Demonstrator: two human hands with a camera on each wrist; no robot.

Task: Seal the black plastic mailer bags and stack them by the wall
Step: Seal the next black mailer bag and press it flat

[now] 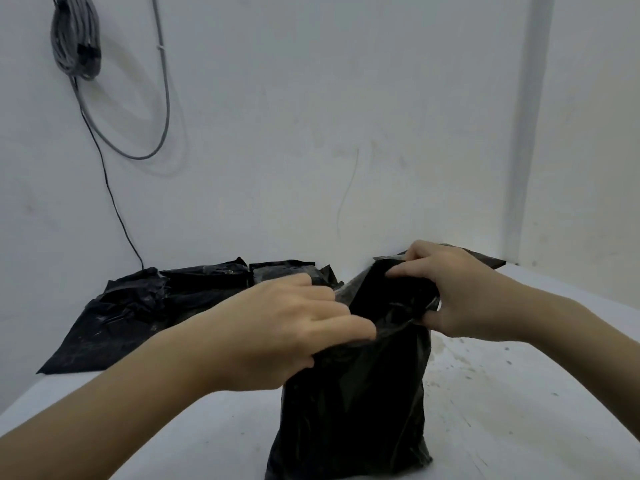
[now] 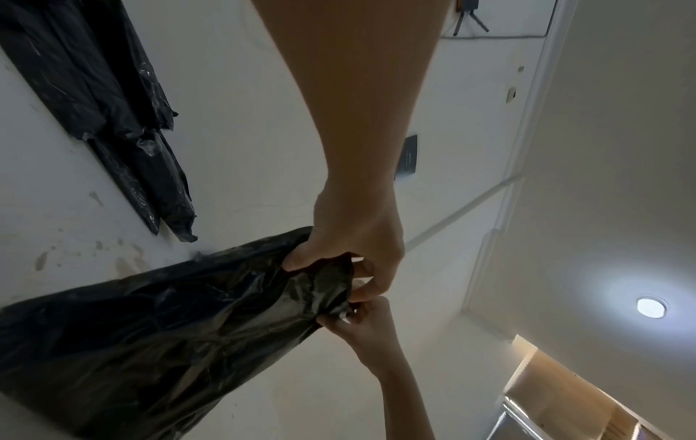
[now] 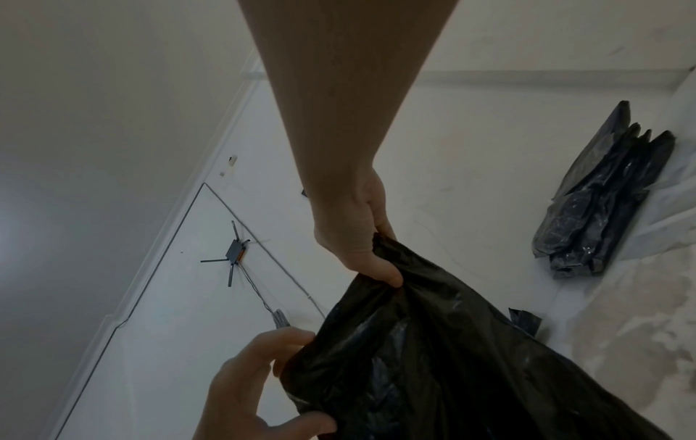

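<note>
Wide white bench (image 1: 194, 431) fills the picture, wall (image 1: 311, 133) closing it off at twelve o'clock. Against that wall, out at ten o'clock from the hands, lies the stack of black bags (image 1: 145, 306), flat and overlapping, already looking dealt with. Dead centre, at six o'clock, the mailer bag (image 1: 353, 403) in play stands upright on the bench, long axis vertical, mouth pointing up into both hands.

Left hand (image 1: 287, 327) comes in from eight o'clock and has its fingers curled over the near left corner of the mouth, pinching the plastic. Right hand (image 1: 460, 292) comes from three o'clock, thumb and fingers clamped on the far right corner, where a flap (image 1: 485, 259) sticks out toward the wall. The left wrist view shows both sets of fingertips bunched close together at the crumpled opening; there may be a pale sliver of adhesive liner between them, but it is too small to call.

So the seal looks not yet made: the mouth is gathered, not folded flat. The stack sits on the left-hand side, so the left hand is nearer for the carry across. The flap lies away from the body, and folding it down would bring it toward six o'clock, over the front face.

Up at eleven o'clock a coil of grey cable (image 1: 74, 36) hangs on the wall.
</note>
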